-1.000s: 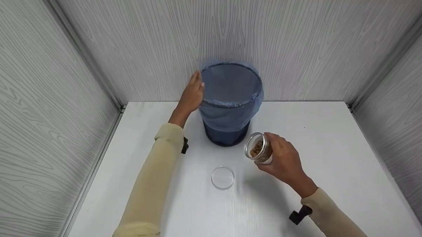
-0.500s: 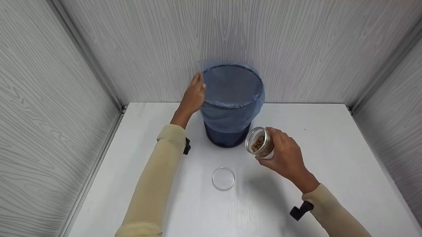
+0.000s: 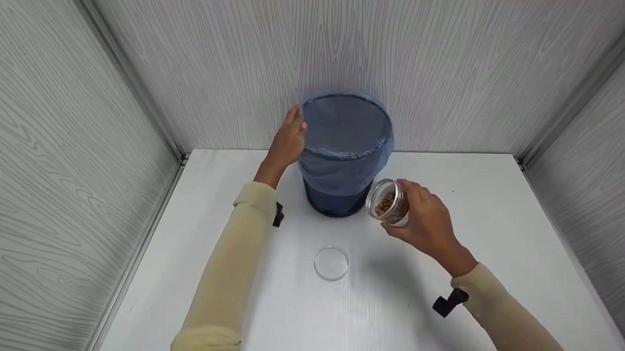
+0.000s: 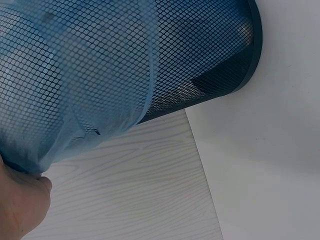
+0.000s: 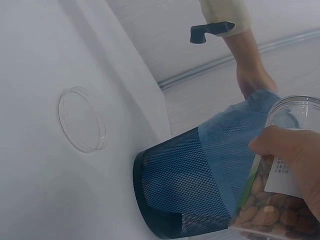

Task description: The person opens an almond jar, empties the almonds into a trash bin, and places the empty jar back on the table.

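A dark mesh wastebasket (image 3: 336, 201), lined with a blue plastic bag (image 3: 338, 174), stands upright by the back wall. At its upper left rim my left hand (image 3: 289, 138) holds on; in the left wrist view the hand (image 4: 22, 202) shows only partly beside the bag, most fingers hidden. My right hand (image 3: 428, 216) grips a clear jar (image 3: 387, 201) from its right side. The lidless jar tilts, mouth toward the left, just right of the wastebasket. Almonds (image 5: 272, 215) lie inside it, below a white label (image 5: 282, 177).
A round clear lid (image 3: 331, 263) lies on the white table (image 3: 287, 309) in front of the wastebasket. Wood-grain panels (image 3: 233, 63) enclose the table at the back and both sides. Dark wrist cameras (image 3: 451, 302) sit on both sleeves.
My right hand has lifted the jar slightly away from me, up in the head view, closer to the wastebasket's height. The left hand keeps its place at the rim, and the almonds remain inside the jar.
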`<state>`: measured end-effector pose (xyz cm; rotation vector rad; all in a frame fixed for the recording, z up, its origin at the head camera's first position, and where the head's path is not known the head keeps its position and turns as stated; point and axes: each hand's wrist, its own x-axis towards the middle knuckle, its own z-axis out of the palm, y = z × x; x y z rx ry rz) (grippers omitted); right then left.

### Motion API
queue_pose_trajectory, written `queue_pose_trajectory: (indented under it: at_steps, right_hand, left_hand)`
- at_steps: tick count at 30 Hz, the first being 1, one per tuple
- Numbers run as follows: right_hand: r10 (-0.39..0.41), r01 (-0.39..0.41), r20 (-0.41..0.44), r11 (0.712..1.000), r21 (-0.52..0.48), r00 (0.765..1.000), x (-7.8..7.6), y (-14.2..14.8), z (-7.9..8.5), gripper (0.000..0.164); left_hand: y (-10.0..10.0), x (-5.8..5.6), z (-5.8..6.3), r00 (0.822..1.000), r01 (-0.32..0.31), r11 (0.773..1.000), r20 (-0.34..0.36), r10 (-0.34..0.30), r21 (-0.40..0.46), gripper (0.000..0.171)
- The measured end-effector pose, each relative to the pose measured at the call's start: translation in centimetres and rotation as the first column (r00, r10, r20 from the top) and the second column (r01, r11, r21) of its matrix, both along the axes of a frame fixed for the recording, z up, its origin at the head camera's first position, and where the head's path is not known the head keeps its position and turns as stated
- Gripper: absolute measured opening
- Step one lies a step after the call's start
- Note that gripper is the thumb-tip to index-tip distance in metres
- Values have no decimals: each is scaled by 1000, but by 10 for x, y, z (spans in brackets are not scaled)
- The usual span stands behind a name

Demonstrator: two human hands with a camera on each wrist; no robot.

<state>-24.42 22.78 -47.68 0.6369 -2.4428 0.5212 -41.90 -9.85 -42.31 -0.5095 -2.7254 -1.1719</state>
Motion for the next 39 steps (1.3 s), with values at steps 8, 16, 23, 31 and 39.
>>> queue_pose_trajectory:
  at_steps: [8,16,23,31,39]
  right_hand:
    - [9,-10,6,1000,23,1000,-6,1,9,96]
    - [15,-15,3,999,50,1000,-11,2,15,97]
    - [19,-18,-17,999,51,1000,-17,2,20,98]
    - [30,-28,-26,997,66,999,-26,4,24,98]
    - [32,-29,-42,997,67,999,-34,8,31,95]
  left_hand:
    - [1,-1,0,1000,-3,1000,-17,3,15,55]
    - [1,1,-2,999,-9,1000,-31,9,5,55]
    - [2,0,2,999,-1,1000,-32,1,-3,55]
    - [2,-1,-2,1000,-11,1000,-6,11,-18,55]
    - [2,-3,-2,1000,-7,1000,-15,7,-18,55]
